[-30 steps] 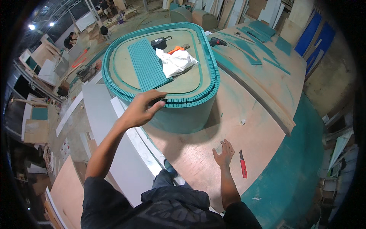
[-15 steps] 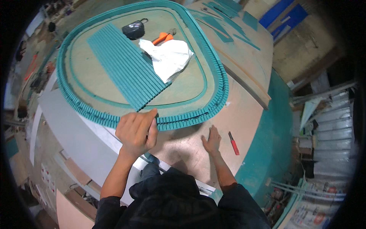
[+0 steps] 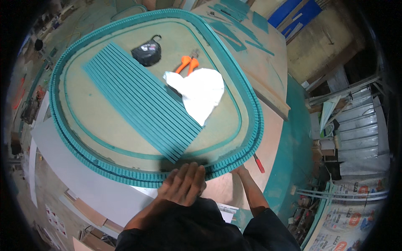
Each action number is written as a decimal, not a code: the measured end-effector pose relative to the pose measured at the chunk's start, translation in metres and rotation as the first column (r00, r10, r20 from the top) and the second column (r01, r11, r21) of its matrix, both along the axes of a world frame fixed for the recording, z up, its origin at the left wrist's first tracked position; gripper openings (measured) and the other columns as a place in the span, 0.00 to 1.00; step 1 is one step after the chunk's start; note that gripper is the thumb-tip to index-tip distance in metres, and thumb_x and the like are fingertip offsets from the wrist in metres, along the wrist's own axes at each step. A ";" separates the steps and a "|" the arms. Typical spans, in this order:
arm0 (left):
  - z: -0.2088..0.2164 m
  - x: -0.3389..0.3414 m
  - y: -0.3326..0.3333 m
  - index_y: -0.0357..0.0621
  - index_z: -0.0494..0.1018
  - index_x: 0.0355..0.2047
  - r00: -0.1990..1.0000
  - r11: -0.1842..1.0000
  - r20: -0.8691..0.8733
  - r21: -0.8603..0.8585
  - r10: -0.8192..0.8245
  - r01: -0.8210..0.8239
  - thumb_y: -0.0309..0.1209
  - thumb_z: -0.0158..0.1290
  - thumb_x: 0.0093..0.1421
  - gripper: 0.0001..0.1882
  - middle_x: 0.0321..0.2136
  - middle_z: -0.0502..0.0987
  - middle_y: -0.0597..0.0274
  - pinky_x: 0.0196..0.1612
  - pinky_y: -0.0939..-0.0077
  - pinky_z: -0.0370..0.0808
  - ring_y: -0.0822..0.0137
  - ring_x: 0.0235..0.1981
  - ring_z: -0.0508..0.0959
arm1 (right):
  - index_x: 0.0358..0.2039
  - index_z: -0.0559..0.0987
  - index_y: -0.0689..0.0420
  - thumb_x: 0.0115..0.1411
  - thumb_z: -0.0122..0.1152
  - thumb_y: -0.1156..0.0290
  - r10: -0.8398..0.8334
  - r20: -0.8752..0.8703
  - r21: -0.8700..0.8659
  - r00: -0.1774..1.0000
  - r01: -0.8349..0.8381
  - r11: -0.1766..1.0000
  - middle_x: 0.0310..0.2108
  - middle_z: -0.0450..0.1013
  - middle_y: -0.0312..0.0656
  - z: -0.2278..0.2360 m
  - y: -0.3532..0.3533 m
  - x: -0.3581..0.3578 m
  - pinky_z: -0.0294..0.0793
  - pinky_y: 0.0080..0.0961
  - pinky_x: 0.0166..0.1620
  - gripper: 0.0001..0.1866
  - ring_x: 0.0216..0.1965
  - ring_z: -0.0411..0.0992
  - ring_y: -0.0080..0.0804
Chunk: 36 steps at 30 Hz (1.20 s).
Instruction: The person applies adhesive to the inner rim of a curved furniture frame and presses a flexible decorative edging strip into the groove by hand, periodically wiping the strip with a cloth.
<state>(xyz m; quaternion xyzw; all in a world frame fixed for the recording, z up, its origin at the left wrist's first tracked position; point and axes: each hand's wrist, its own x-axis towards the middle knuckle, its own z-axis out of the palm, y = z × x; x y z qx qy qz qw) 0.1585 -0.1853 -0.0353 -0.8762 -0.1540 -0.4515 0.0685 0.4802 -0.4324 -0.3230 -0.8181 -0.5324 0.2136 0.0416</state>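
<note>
My left hand (image 3: 183, 184) is closed over the near edge of a large rounded board (image 3: 83, 108), on its slotted teal rim (image 3: 125, 176). Only the wrist end of my right hand (image 3: 240, 170) shows, below the rim at the near right; its fingers are hidden. On the board lie a teal panel of narrow slats (image 3: 134, 98), a crumpled white cloth or bag (image 3: 205, 92), orange-handled pliers (image 3: 184, 64) partly covered by it, and a black rounded object with a hook (image 3: 146, 53). A red-handled knife-like tool (image 3: 260, 164) lies right of my right hand, its upper end hidden.
The wooden tabletop (image 3: 274, 129) extends under and right of the board, with a wooden strip (image 3: 268, 98) across it. Teal offcuts (image 3: 232, 35) lie at the back. A grey sheet (image 3: 83, 154) is at the left, and corrugated metal (image 3: 358, 125) stands far right.
In the picture, the board and the things on it appear larger and nearer to me. The rim now covers most of my right hand. My left hand still grips the near edge.
</note>
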 end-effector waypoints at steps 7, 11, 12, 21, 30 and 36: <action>0.001 0.005 0.000 0.47 0.82 0.44 0.998 0.999 0.057 0.019 0.030 -0.031 0.38 0.43 0.69 0.18 0.33 0.87 0.67 0.41 0.77 0.77 0.72 0.35 0.86 | 0.69 0.69 0.46 0.45 0.81 0.47 -0.005 0.002 -0.221 1.000 0.005 0.975 0.72 0.60 0.48 -0.004 0.020 -0.001 0.60 0.47 0.72 0.51 0.73 0.56 0.54; 0.010 0.004 -0.005 0.47 0.84 0.40 0.999 0.999 0.035 -0.033 0.026 -0.025 0.35 0.52 0.60 0.14 0.33 0.86 0.67 0.39 0.78 0.77 0.72 0.34 0.85 | 0.73 0.61 0.48 0.44 0.83 0.49 -0.086 0.009 -0.246 0.996 0.085 0.965 0.76 0.48 0.53 -0.013 -0.008 0.010 0.58 0.47 0.73 0.58 0.75 0.50 0.58; 0.010 0.005 -0.006 0.47 0.85 0.42 1.000 0.997 0.030 -0.074 0.010 -0.008 0.34 0.55 0.57 0.15 0.33 0.86 0.67 0.39 0.78 0.77 0.71 0.34 0.85 | 0.75 0.56 0.50 0.43 0.85 0.51 -0.121 0.004 -0.132 0.993 0.121 0.984 0.78 0.40 0.56 -0.026 -0.014 0.013 0.57 0.47 0.74 0.63 0.76 0.46 0.61; 0.062 0.022 -0.022 0.36 0.81 0.39 0.997 0.862 0.004 -0.503 0.077 -0.065 0.27 0.61 0.59 0.09 0.31 0.83 0.57 0.35 0.73 0.75 0.64 0.30 0.81 | 0.70 0.53 0.70 0.35 0.90 0.54 -0.360 0.034 -0.392 0.932 0.344 0.853 0.75 0.32 0.74 0.039 0.048 -0.014 0.69 0.51 0.68 0.70 0.75 0.41 0.74; 0.104 0.163 0.022 0.29 0.80 0.47 0.907 0.175 -0.040 -0.984 -0.418 0.037 0.29 0.60 0.67 0.14 0.35 0.83 0.59 0.42 0.78 0.76 0.72 0.35 0.80 | 0.69 0.55 0.71 0.34 0.90 0.60 -0.343 0.090 -0.431 0.935 0.348 0.833 0.74 0.33 0.77 0.044 0.059 -0.015 0.73 0.49 0.65 0.68 0.73 0.44 0.78; 0.105 0.192 0.019 0.32 0.83 0.40 0.848 0.035 -0.140 -0.989 -0.511 -0.142 0.30 0.65 0.64 0.11 0.29 0.81 0.63 0.34 0.78 0.75 0.74 0.29 0.78 | 0.69 0.55 0.71 0.34 0.90 0.60 -0.360 0.055 -0.397 0.931 0.352 0.848 0.74 0.32 0.77 0.037 0.044 -0.011 0.76 0.47 0.63 0.68 0.74 0.43 0.77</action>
